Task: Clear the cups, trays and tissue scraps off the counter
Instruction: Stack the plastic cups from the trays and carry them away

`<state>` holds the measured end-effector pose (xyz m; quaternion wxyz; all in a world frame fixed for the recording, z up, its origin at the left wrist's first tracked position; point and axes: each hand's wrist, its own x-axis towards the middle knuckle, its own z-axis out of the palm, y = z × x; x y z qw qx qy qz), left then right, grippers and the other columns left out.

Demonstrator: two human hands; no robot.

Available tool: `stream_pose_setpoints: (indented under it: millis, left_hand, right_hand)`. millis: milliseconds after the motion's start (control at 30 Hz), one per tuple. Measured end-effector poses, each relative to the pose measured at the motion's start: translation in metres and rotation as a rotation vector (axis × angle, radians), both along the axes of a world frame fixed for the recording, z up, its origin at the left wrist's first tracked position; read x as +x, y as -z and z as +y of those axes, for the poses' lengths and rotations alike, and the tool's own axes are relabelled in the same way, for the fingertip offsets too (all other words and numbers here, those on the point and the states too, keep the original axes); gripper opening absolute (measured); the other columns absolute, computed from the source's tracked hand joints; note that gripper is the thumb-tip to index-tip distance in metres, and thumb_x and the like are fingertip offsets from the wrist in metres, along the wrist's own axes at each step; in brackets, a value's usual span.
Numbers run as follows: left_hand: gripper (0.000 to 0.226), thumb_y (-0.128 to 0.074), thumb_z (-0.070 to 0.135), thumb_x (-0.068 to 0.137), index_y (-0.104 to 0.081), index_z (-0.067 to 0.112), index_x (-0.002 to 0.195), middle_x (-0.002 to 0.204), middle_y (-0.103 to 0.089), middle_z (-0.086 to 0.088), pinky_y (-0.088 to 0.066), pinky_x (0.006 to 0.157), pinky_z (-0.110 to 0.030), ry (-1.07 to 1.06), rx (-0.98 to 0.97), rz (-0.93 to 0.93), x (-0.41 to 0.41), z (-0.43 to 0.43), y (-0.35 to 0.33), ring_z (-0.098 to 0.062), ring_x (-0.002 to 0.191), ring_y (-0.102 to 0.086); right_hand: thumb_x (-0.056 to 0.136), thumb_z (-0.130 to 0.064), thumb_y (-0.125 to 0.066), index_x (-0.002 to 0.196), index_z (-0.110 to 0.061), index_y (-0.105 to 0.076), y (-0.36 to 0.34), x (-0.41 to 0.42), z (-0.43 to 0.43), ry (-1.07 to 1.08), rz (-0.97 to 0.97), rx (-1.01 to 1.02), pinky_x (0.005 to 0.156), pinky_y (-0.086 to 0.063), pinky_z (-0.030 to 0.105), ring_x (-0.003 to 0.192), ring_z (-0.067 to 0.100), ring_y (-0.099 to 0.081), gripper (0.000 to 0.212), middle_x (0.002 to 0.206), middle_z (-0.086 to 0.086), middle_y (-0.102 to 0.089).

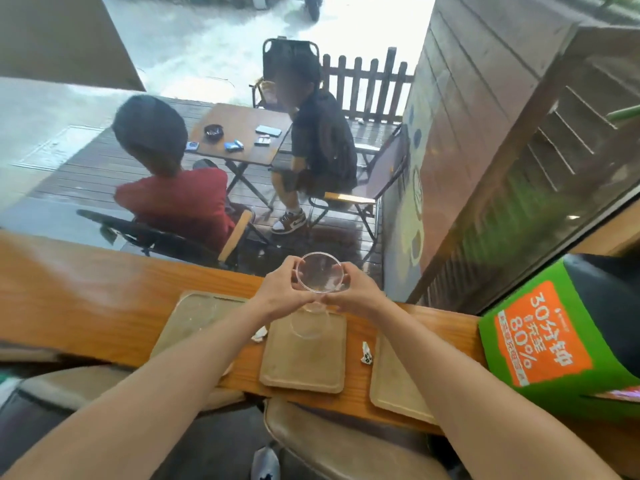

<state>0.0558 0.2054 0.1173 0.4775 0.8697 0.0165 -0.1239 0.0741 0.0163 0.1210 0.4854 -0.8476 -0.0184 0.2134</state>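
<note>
A clear plastic cup (318, 277) is held up over the wooden counter (86, 299), and its lower part looks like a second nested cup (308, 323). My left hand (282, 292) grips its left side, my right hand (353, 292) its right side. Below it lie three tan trays: a left tray (194, 320) partly under my left arm, a middle tray (304, 365) and a right tray (394, 382). One tissue scrap (259, 335) lies between the left and middle trays. Another scrap (366, 353) lies between the middle and right trays.
A green and orange sign stand (540, 348) sits on the counter at the right. Padded stools (329, 441) stand below the counter's near edge. Behind the window, two people sit at an outdoor table (242, 133).
</note>
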Motion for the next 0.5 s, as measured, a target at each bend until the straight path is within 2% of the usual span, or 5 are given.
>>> stream_pose_setpoints:
  millis: [167, 267, 333, 433, 500]
  left_hand:
    - [0.064, -0.083, 0.045, 0.065, -0.039, 0.04, 0.112, 0.096, -0.053, 0.025, -0.049, 0.063, -0.014, -0.036, 0.025, 0.012, -0.011, 0.003, 0.017, 0.003, 0.082, -0.063]
    - [0.075, -0.083, 0.051, 0.065, -0.038, 0.033, 0.122, 0.104, -0.052, 0.016, -0.052, 0.069, -0.022, -0.048, 0.035, 0.041, -0.013, 0.001, 0.028, -0.007, 0.089, -0.063]
    - [0.083, -0.083, 0.051, 0.065, -0.037, 0.028, 0.13, 0.113, -0.049, 0.01, -0.049, 0.068, -0.02, -0.051, 0.04, 0.062, -0.014, -0.001, 0.035, -0.011, 0.095, -0.061]
    - [0.075, -0.082, 0.043, 0.069, -0.038, 0.029, 0.127, 0.113, -0.049, 0.01, -0.045, 0.067, -0.018, -0.052, 0.054, 0.075, -0.015, -0.003, 0.046, -0.012, 0.097, -0.058]
    - [0.071, -0.081, 0.037, 0.069, -0.038, 0.029, 0.126, 0.113, -0.051, 0.009, -0.045, 0.071, -0.021, -0.055, 0.063, 0.091, -0.016, -0.004, 0.054, -0.012, 0.1, -0.056]
  right_hand:
    - [0.073, -0.02, -0.087, 0.112, -0.029, -0.048, 0.01, -0.005, 0.01, -0.027, 0.052, -0.034, 0.067, -0.062, 0.03, 0.091, 0.016, -0.067, 0.056, 0.103, -0.005, -0.059]
    - [0.073, -0.017, -0.086, 0.115, -0.028, -0.048, 0.015, -0.005, 0.012, -0.03, 0.083, -0.051, 0.073, -0.063, 0.036, 0.093, 0.019, -0.067, 0.057, 0.108, -0.003, -0.058]
    - [0.073, -0.014, -0.086, 0.122, -0.023, -0.05, 0.022, -0.006, 0.014, -0.026, 0.101, -0.072, 0.077, -0.063, 0.037, 0.096, 0.02, -0.067, 0.062, 0.114, 0.0, -0.058]
    - [0.072, -0.015, -0.086, 0.13, -0.019, -0.048, 0.032, -0.009, 0.017, -0.013, 0.102, -0.116, 0.089, -0.059, 0.039, 0.107, 0.021, -0.062, 0.07, 0.12, 0.001, -0.059]
    - [0.07, -0.017, -0.086, 0.129, -0.02, -0.049, 0.038, -0.01, 0.017, -0.014, 0.095, -0.159, 0.089, -0.055, 0.034, 0.108, 0.019, -0.061, 0.07, 0.122, 0.001, -0.061]
